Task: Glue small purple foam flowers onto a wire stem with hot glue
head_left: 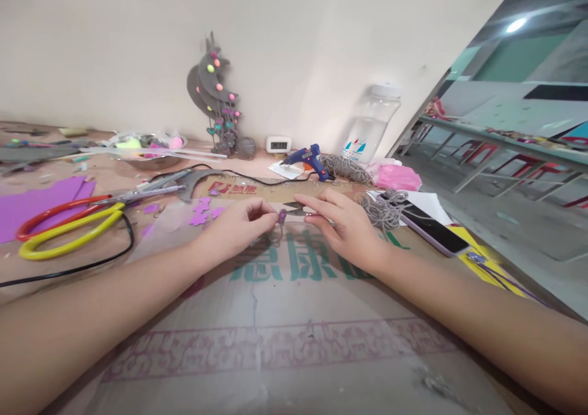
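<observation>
My left hand (245,222) pinches a small purple piece (282,216) with grey yarn (277,236) hanging below it, over the middle of the cardboard. Opposite it, my right hand (344,222) is closed on small dark-bladed snips (294,210), whose blades point left at the purple piece. Blur hides whether the blades touch the yarn. The snips' handle is mostly covered by my right fingers. Small purple foam cut-outs (201,211) lie left of my left hand. A tangle of grey yarn (383,209) rests just beyond my right hand.
Large red-and-yellow-handled scissors (68,225) lie at left near purple sheets (46,203). Along the back stand a grey moon decoration (215,90), a timer (278,144), a blue glue gun (307,159) and a water bottle (372,121). A phone (434,228) lies at right.
</observation>
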A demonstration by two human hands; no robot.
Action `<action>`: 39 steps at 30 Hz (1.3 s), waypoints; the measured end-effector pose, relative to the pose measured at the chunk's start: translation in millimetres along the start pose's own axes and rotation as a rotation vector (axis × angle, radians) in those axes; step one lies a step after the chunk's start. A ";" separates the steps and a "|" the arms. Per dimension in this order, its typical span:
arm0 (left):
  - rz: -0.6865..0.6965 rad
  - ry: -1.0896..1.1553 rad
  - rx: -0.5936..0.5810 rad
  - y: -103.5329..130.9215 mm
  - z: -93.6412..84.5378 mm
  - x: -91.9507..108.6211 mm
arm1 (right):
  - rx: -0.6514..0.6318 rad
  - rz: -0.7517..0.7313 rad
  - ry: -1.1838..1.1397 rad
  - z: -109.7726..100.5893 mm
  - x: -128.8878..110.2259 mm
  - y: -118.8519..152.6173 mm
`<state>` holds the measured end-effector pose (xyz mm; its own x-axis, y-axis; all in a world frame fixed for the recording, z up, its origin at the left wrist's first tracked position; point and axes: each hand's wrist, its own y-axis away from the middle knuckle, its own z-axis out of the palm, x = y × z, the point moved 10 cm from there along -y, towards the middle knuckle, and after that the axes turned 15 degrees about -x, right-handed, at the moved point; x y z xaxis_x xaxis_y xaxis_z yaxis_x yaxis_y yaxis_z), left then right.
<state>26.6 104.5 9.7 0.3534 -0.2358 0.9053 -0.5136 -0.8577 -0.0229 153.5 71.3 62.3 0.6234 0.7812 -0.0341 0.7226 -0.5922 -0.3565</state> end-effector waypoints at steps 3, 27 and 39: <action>-0.014 0.008 0.001 -0.7 0.0 -2.7 | -0.019 -0.012 0.057 2.7 -4.7 -0.1; 0.073 -0.006 -0.054 3.2 5.2 13.3 | -0.062 0.007 -0.064 9.6 5.3 -3.3; 0.042 0.037 -0.042 1.8 5.4 7.3 | 0.024 0.128 -0.221 1.1 20.7 -1.0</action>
<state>32.5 98.8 14.0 0.3018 -0.2533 0.9191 -0.5601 -0.8272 -0.0440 165.4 88.3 61.0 0.6269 0.7259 -0.2829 0.6329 -0.6863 -0.3585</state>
